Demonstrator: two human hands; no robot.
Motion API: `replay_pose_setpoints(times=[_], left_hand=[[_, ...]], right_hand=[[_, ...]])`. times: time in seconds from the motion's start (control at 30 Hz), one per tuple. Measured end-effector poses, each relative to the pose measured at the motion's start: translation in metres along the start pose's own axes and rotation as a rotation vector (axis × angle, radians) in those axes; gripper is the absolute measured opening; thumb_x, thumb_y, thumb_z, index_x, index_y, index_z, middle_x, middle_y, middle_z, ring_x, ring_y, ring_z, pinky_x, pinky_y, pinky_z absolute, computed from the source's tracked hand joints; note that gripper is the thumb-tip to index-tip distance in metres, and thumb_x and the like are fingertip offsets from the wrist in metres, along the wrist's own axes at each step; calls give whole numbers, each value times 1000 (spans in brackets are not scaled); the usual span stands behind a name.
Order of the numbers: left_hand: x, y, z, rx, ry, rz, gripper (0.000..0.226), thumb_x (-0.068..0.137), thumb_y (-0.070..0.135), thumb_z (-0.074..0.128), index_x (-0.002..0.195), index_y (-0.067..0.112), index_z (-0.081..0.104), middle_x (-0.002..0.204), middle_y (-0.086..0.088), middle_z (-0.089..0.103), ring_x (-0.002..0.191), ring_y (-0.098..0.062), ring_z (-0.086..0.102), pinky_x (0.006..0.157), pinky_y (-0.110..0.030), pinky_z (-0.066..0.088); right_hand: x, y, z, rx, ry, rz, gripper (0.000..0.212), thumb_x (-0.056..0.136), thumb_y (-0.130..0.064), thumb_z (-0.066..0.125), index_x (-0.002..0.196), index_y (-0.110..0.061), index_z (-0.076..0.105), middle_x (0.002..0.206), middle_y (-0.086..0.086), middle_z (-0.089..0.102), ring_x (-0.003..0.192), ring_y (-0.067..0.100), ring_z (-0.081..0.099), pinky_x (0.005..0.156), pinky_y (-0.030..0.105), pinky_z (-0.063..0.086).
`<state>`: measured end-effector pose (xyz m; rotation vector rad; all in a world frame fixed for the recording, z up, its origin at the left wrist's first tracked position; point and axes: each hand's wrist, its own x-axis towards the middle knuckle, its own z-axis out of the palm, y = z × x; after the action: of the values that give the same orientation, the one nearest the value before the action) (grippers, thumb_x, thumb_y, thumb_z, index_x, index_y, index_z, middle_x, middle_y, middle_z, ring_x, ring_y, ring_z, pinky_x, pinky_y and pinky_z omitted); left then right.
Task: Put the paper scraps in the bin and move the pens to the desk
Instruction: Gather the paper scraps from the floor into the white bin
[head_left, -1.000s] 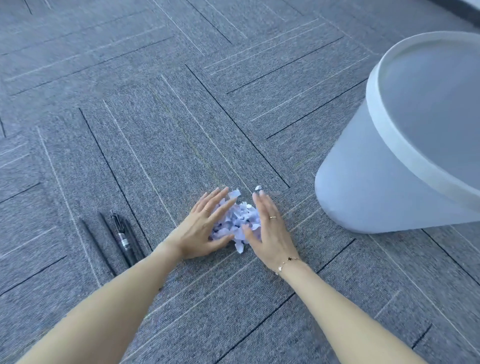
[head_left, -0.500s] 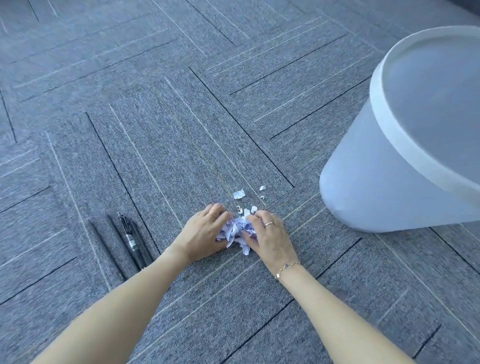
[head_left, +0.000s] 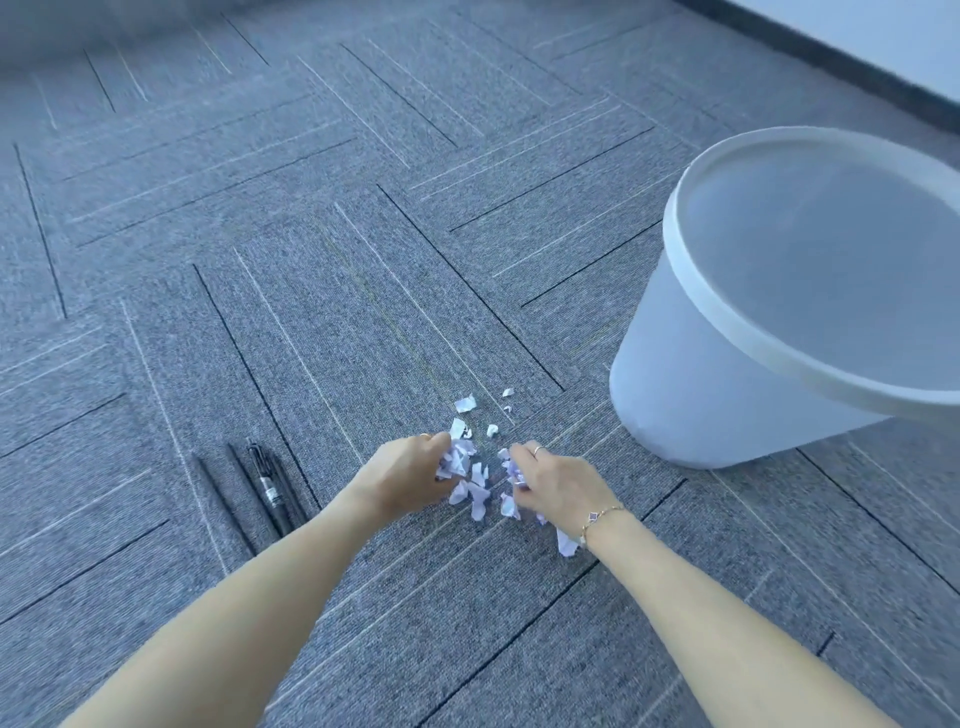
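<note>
White paper scraps (head_left: 475, 488) lie in a small heap on the grey carpet between my hands. My left hand (head_left: 402, 480) grips a bunch of scraps with curled fingers. My right hand (head_left: 558, 483) also has its fingers curled round scraps; more hang and fall below it. A few loose scraps (head_left: 466, 404) lie just beyond the heap. Several black pens (head_left: 260, 488) lie side by side on the carpet to the left of my left forearm. A white bin (head_left: 691, 374) stands to the right, its mouth tilted toward me.
Grey carpet tiles (head_left: 363, 260) with a herringbone line pattern cover the floor. A dark skirting board and white wall (head_left: 857, 57) run across the far right corner. No desk is in view.
My hands pressed the heap together from both sides, curled round the scraps and have now parted slightly, each lifting a bunch. Some scraps stayed behind on the carpet.
</note>
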<state>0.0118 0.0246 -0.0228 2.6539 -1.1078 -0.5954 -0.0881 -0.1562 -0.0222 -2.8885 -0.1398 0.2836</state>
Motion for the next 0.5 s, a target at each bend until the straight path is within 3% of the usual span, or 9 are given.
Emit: replay_pose_setpoints(times=[0.13,0.27,0.4,0.5], left_hand=[[0,2,-24,0,-30,-3,21,91,25,55,102,7,57,97,-4,69,73,-10,59,58,-11,48],[1,7,-62,-6,37,-19,14,91,21,54,89,8,59,82,-2,67,71,-13,66,56,-18,54],[2,20,-106,21,85,-3,18,91,23,52,82,9,59,71,0,64,59,-9,62,53,-20,54],[2,43,-142,45,135,18,19,90,20,53,76,8,59,65,-2,64,50,-6,53,46,-16,48]], right_hand=[[-1,-3,-42,37,-75,15,18,96,-21,44,110,-11,40,82,1,43,52,13,43,44,16,33],[0,-10,-85,37,-91,43,14,97,-19,41,108,-11,38,69,-1,38,47,11,38,41,20,33],[-1,-25,-134,30,-81,65,9,98,-17,36,106,-13,37,72,3,43,60,25,56,55,39,54],[-6,-37,-179,68,-32,62,12,98,-15,36,108,-9,38,69,3,42,58,23,50,50,34,45]])
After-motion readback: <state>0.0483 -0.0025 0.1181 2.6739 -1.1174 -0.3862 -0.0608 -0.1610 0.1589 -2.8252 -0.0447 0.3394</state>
